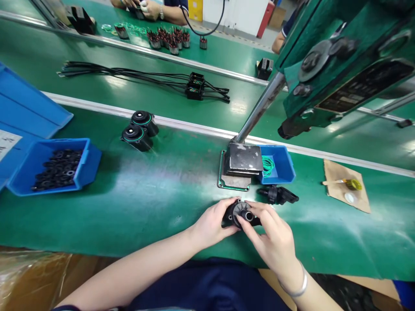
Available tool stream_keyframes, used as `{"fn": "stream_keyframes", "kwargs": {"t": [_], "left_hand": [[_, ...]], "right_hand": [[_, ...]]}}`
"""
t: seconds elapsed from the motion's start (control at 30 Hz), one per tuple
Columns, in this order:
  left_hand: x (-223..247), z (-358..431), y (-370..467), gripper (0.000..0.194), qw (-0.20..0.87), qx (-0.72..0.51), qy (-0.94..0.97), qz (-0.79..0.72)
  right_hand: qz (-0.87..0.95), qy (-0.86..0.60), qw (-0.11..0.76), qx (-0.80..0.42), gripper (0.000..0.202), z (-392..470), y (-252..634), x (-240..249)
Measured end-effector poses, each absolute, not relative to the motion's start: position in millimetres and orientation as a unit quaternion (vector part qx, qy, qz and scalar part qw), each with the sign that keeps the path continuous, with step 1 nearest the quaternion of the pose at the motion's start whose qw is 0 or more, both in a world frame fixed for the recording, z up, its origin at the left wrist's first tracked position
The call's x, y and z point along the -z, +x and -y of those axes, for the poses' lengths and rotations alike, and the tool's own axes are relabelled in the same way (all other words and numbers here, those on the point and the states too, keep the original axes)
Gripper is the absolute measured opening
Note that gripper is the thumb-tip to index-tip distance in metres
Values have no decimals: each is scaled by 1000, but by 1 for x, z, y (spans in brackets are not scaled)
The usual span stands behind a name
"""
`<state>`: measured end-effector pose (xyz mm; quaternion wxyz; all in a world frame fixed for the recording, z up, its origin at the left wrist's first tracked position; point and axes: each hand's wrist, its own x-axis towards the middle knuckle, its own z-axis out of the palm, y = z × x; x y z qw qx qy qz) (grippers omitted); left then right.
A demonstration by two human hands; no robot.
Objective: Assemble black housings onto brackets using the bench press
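My left hand is closed around the side of a black plastic housing, low over the green bench in front of me. On the housing's face sits a round, ribbed black impeller-like part with a hollow stub. My right hand pinches this part by its rim, thumb below and fingers above. The right palm and fingers hide much of the housing's right side. Just beyond, a second black plastic piece with a spout lies on the bench.
A green hand press leans in from the right, its steel block beyond my hands. Green rings fill part of a small blue bin. Black parts fill another bin. Two black cylinders stand left. A co-worker's hands work opposite.
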<state>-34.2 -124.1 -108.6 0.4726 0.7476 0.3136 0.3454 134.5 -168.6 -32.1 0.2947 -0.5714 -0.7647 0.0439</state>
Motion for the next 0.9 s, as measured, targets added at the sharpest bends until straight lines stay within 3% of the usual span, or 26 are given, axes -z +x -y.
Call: {"fn": "stream_keyframes", "kwargs": {"t": [0.53, 0.9], "left_hand": [[107, 124, -36, 67, 475, -335, 751, -314], [106, 125, -34, 68, 479, -331, 747, -321]], "right_hand": [[764, -598, 240, -36, 14, 171, 131, 27], [763, -595, 249, -30, 14, 170, 130, 26]]}}
